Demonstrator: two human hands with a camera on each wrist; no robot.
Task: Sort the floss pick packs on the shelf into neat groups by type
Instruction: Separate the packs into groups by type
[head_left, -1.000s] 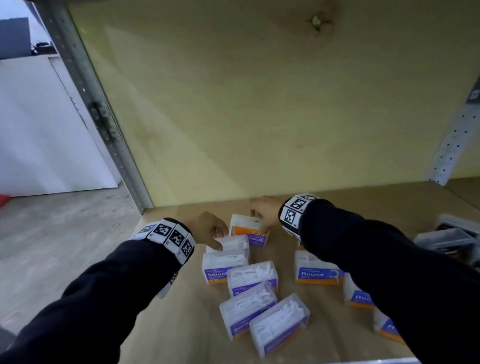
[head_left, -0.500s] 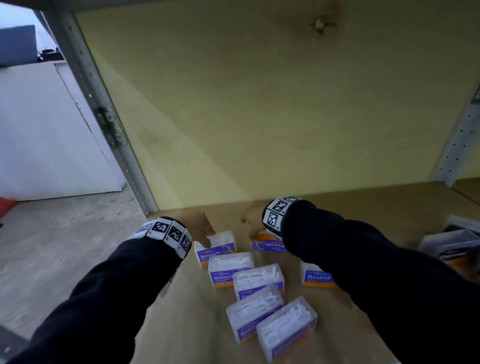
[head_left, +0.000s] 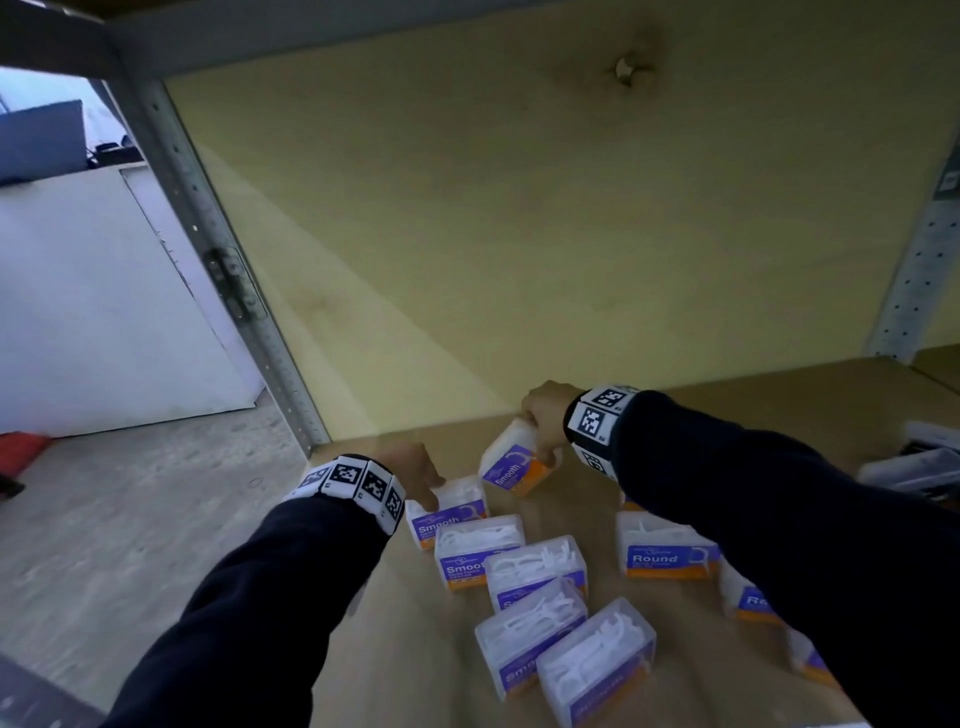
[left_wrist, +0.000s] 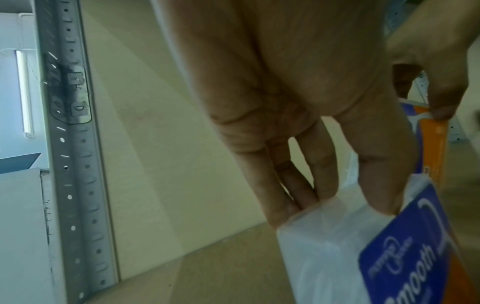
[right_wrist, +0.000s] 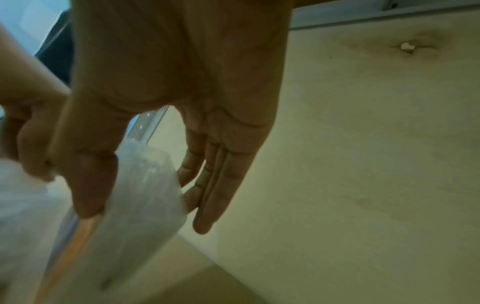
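1. Shelf (head_left: 675, 426): pale wood board with a wood back panel and perforated grey metal uprights at the left and right.
2. Smooth packs: a row runs from the rear left toward the front, lying on the shelf, close or touching. The rearmost one (head_left: 447, 512) sits under the left hand.
3. Round packs (head_left: 667, 553): grouped at the right, beside the right sleeve, which hides part of them.
4. Right hand (head_left: 545, 415): clamped on a tilted Smooth pack (head_left: 514, 467), thumb on one face and fingers on the other. It sits behind the row, near the back panel.
5. Left hand (head_left: 413, 467): fingers straight, tips pressing the rearmost Smooth pack in the row, thumb on its label side. Not wrapped around it.
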